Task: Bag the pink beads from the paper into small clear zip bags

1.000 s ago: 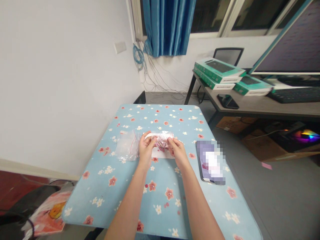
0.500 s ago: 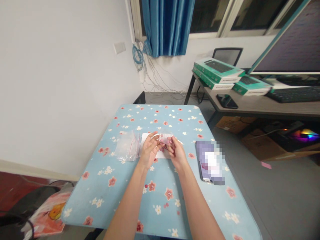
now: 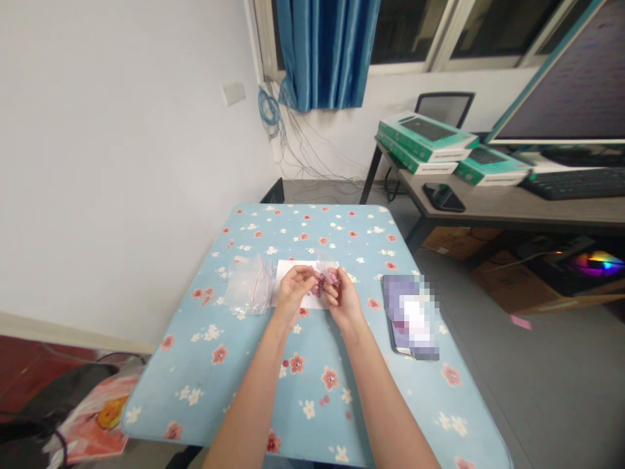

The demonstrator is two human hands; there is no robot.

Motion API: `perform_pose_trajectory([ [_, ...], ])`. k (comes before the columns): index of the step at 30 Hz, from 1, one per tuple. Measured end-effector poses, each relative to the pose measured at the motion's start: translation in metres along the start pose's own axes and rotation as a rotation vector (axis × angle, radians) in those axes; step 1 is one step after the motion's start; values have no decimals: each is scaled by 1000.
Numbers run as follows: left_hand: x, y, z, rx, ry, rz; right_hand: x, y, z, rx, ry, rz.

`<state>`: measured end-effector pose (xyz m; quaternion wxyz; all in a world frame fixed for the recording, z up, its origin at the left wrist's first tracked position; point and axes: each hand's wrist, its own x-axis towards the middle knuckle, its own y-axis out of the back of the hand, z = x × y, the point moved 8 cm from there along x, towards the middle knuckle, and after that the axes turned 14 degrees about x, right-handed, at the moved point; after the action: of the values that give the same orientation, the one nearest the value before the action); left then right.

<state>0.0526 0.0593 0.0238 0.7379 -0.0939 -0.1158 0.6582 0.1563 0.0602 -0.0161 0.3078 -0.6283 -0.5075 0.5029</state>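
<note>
My right hand has its fingers curled round a small clear plastic bag, held above a white sheet. Close against it, my left hand is closed in a pinch; what lies between its fingertips is too small to make out. Small dark-red bead-like pieces show in the gap between the two hands, over the sheet. Whether they are inside the bag or on the paper I cannot tell. Left of the sheet lies a larger clear plastic bag with a red line along it.
The flowered blue table stands against a white wall. On its right side lies a blurred-out purple item. Beyond, a desk carries green keyboard boxes, a black phone and a keyboard.
The fingers of my left hand have come together from a spread pose and moved down toward the dark-red pieces. My right hand keeps the small bag, now more upright.
</note>
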Motion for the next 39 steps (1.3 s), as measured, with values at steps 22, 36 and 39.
perform_pose_trajectory([
  [22, 1, 6, -3, 145, -36, 145, -2, -4, 17, -30, -140, -1],
  [36, 4, 24, -5, -125, 30, 236, 0, 1, -15, -106, 97, -4],
  [39, 4, 28, -8, -165, 57, 263, 1, 4, -23, -92, 146, 26],
])
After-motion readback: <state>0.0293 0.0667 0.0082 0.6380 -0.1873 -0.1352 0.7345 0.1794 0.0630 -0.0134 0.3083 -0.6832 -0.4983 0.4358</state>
